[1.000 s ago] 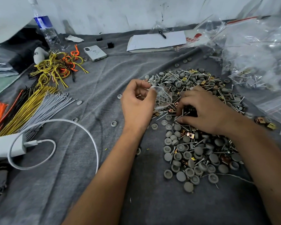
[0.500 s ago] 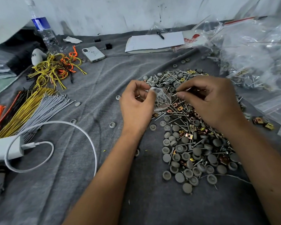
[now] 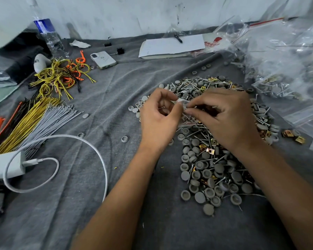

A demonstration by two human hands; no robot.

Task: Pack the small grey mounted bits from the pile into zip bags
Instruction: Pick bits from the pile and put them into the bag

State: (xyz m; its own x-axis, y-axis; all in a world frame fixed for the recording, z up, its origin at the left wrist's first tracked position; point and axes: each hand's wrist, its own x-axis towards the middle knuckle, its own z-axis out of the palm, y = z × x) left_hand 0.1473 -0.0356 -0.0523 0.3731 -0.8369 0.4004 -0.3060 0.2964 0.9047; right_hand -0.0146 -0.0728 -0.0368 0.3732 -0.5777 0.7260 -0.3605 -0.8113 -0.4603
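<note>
Nearest, a pile (image 3: 211,170) of small grey round bits, mixed with screws and brassy clips, lies on the grey cloth-covered surface (image 3: 83,204), spreading from the lower middle up past both hands. To the left a white cable (image 3: 99,156) loops out of a white charger block (image 3: 5,166). Over the middle of the pile the left hand (image 3: 159,121) pinches the edge of a small clear zip bag (image 3: 182,103) between thumb and curled fingers, and the right hand (image 3: 226,118), fingers bent, meets it at the bag's mouth, pinching there; whether it holds a bit cannot be told. A few stray grey bits sit on the cloth left of the hands. Further left lie bundles of grey, yellow, black and orange ties (image 3: 34,121), and beyond them a tangle of yellow and orange wire loops (image 3: 61,78). At the right, clear bags (image 3: 285,65) are heaped. Farthest back rest a white phone (image 3: 103,59), a notepad (image 3: 172,46) with a pen on it, and a water bottle (image 3: 49,37) by the wall.
</note>
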